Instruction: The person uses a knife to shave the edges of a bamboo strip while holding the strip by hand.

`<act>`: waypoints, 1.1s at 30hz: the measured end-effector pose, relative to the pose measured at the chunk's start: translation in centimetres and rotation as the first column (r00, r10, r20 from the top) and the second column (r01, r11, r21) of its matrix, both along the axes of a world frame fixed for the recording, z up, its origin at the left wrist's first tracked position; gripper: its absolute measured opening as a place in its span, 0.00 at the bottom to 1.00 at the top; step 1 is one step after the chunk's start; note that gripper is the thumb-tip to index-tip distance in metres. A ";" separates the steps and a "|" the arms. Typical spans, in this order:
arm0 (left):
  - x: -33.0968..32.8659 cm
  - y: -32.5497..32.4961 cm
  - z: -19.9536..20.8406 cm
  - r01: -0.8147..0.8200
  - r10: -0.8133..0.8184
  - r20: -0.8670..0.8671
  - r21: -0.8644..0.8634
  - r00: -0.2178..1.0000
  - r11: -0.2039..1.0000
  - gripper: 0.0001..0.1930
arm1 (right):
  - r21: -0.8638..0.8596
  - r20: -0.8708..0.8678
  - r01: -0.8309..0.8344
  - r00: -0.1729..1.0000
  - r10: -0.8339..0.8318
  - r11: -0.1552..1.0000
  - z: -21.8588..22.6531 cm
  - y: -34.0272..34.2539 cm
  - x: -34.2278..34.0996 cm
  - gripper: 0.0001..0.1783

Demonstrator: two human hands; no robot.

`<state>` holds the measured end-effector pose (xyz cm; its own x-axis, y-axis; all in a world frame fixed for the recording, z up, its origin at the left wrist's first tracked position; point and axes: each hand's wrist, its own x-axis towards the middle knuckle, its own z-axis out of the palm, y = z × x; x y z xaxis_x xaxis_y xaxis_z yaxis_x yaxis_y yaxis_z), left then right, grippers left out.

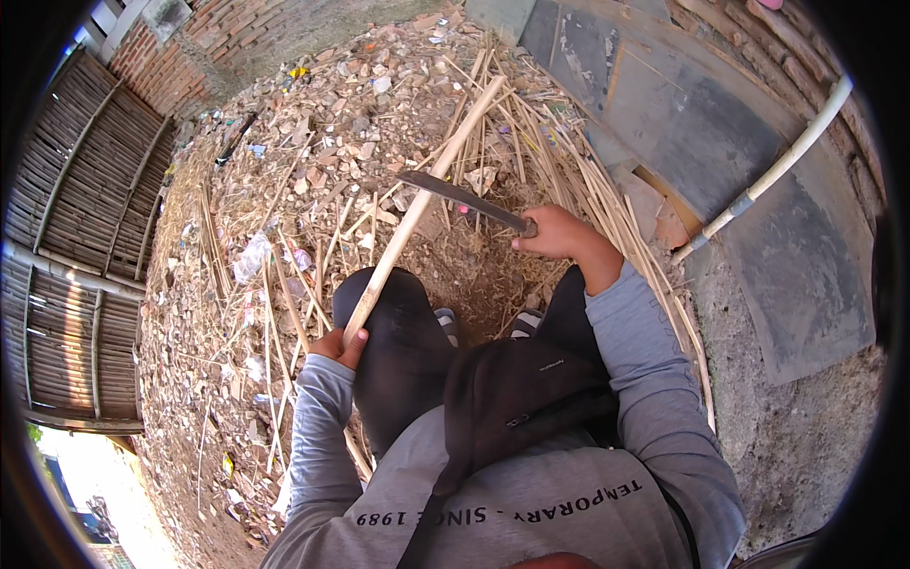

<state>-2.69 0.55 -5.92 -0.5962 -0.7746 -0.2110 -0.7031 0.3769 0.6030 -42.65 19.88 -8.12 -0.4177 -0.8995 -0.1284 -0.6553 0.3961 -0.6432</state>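
Observation:
My left hand [341, 347] is closed round the lower end of a long pale bamboo strip [409, 220], beside my left knee. The strip slants up and away to the right, its far end above the littered ground. In my right hand [559, 235] is the handle of a knife [469, 201] with a long dark blade. That blade points left and crosses the strip at its upper middle; whether it cuts in or only rests there I cannot tell. The fingers of my right hand wrap the handle and hide most of it.
Loose bamboo strips [569, 175] lie in a pile at the right, others [275, 313] at the left. Stones and plastic scraps [254, 258] cover the ground. Dark sheets [701, 142] and a pale pole [773, 171] stand at the right, a bamboo slat wall [81, 180] at the left.

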 end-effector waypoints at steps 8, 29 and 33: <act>0.0 -0.2 -0.4 0.007 -0.007 0.003 -0.014 1.000 1.000 0.32 | -0.012 -0.013 -0.016 1.000 0.016 1.000 -0.8 -0.1 -0.2 0.24; 0.4 -0.3 -1.2 -0.003 0.007 -0.125 0.025 0.992 1.000 0.30 | -0.004 -0.027 -0.033 0.999 0.033 0.999 -1.7 -0.2 -0.4 0.27; 0.6 -0.6 -1.6 -0.001 0.005 -0.129 0.029 0.992 1.000 0.30 | -0.011 -0.017 -0.026 1.000 0.026 1.000 -2.1 -0.1 -0.5 0.29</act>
<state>-2.11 -0.06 -7.51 -0.6178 -0.7709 -0.1549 -0.6197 0.3562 0.6993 -43.12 19.74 -10.22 -0.3960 -0.9115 -0.1112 -0.6760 0.3714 -0.6365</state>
